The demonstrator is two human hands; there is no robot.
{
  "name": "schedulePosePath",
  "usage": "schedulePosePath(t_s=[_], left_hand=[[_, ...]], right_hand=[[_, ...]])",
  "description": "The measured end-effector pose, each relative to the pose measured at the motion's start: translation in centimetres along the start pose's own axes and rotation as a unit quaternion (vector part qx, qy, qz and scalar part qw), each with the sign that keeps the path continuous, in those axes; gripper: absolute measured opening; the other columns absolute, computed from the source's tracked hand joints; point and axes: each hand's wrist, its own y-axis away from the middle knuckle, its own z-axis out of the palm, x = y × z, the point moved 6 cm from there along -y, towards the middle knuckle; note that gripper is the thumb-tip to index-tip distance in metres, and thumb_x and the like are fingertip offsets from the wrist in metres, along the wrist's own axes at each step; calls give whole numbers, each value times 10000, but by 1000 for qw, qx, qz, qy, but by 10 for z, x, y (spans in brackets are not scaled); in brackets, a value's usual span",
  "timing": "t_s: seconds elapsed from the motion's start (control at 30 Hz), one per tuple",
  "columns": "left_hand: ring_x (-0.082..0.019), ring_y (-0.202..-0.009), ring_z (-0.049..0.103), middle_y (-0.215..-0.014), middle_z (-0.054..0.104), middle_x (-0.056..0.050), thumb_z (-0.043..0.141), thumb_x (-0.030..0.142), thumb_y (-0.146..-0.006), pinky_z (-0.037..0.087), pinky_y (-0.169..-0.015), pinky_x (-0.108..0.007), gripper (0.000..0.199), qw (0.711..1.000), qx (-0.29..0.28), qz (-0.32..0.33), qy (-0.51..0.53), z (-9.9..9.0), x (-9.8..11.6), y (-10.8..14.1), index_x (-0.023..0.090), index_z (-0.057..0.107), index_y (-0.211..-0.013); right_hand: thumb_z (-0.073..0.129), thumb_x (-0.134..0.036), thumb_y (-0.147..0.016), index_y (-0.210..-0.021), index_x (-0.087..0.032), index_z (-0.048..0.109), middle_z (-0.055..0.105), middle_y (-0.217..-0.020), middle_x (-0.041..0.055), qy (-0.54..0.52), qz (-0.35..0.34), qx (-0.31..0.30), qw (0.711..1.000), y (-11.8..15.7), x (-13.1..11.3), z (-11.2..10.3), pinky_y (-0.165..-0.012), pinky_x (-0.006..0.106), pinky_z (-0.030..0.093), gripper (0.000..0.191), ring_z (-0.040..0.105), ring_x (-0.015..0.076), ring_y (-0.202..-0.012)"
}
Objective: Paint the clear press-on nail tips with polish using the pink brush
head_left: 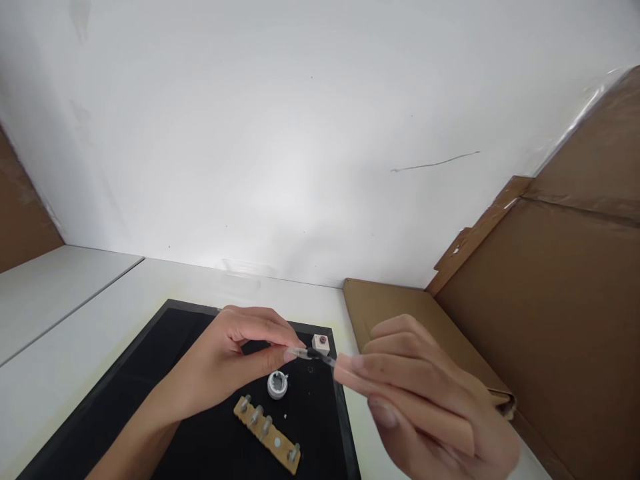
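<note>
My left hand point(245, 343) pinches a small clear piece with a dark part point(301, 353) between thumb and fingertips, above the black mat. On the right, my right hand point(420, 393) is closed around a beige stick-shaped tool point(400, 400), whose exact kind I cannot make out. Its thin tip points left and meets, or nearly meets, the dark end of the small piece. Below the hands, a round whitish ring-like part point(277, 385) lies on the mat. Nearer to me is a tan strip point(279, 443) bearing several small clear, metallic-looking pieces.
The black mat point(210, 433) covers part of the white table point(135, 287). Near its far right corner sits a small white block point(321, 343) with a dark round centre. A cardboard piece point(395, 300) lies to the right, beside a tall brown cardboard wall point(575, 300). A white panel point(280, 133) rises behind.
</note>
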Motion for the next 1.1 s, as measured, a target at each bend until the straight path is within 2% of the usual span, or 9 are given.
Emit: schedulePosePath(t_s=[0.1, 0.23, 0.4, 0.53, 0.63, 0.77, 0.83, 0.93, 1.1], left_hand=[[-124, -727, 635, -807, 717, -27, 625, 132, -842, 483, -622, -199, 180, 1000, 1, 6, 9, 0, 1, 1, 229, 776, -854], [-119, -733, 638, -814, 721, -17, 629, 135, -844, 489, -632, -191, 187, 1000, 4, 8, 7, -1, 2, 1, 251, 774, -862], [-131, -743, 642, -814, 718, -28, 630, 156, -847, 493, -636, -202, 162, 1000, -4, 8, -3, 1, 1, 1, 230, 774, -845], [-131, -727, 637, -800, 719, -26, 632, 158, -844, 488, -628, -205, 159, 1000, 3, -9, -1, 2, -1, 0, 233, 773, -856], [-135, -730, 638, -801, 718, -31, 632, 166, -844, 490, -633, -208, 148, 1000, 1, -12, -2, 2, -3, 0, 214, 771, -823], [-124, -718, 635, -801, 717, -24, 631, 149, -841, 488, -622, -199, 155, 1000, 0, -13, 3, 2, -5, 0, 219, 769, -836], [-126, -724, 639, -808, 716, -26, 627, 137, -840, 489, -626, -201, 161, 1000, 0, -6, 2, 2, -5, 0, 216, 768, -841], [-135, -740, 646, -825, 714, -37, 608, 118, -848, 491, -632, -213, 180, 1000, -6, 17, -13, 4, -3, -1, 204, 766, -851], [-126, -721, 643, -855, 715, -40, 578, 74, -854, 484, -605, -206, 220, 997, -1, 56, -53, 6, 2, -1, 200, 755, -891]], right_hand=[[545, -14, -731, -862, -167, 612, 679, -644, -2, 7, 2, -19, 1000, -2, 0, 0, -500, 289, 459, 213, 556, 108, -517], [526, -3, -703, -777, -164, 590, 656, -584, -10, 29, -5, 14, 999, -3, -1, -6, -493, 296, 428, 189, 513, 96, -474], [528, 6, -701, -862, -139, 602, 671, -637, -8, -2, -16, -23, 1000, -1, -3, 1, -536, 293, 444, 229, 554, 86, -511], [527, 7, -681, -782, -148, 578, 631, -568, -18, 46, -25, 16, 998, -1, -4, -3, -512, 287, 424, 191, 511, 78, -463], [527, -6, -696, -827, -145, 591, 670, -623, -6, 18, -33, -3, 999, 0, -5, -1, -526, 289, 434, 201, 560, 84, -491], [528, 20, -668, -763, -152, 580, 626, -553, -28, 49, -20, 6, 999, 1, -3, -2, -524, 288, 429, 203, 504, 77, -456], [524, 5, -686, -777, -148, 587, 640, -575, -21, 18, -21, 16, 999, 1, -1, -3, -533, 285, 433, 188, 519, 79, -473], [528, -7, -715, -842, -151, 606, 680, -646, -10, -32, -10, -15, 999, 0, 5, 1, -554, 285, 444, 207, 569, 89, -525], [516, -4, -709, -745, -176, 583, 648, -591, -25, -36, 31, 6, 999, 2, 16, -3, -554, 312, 411, 188, 493, 91, -464]])
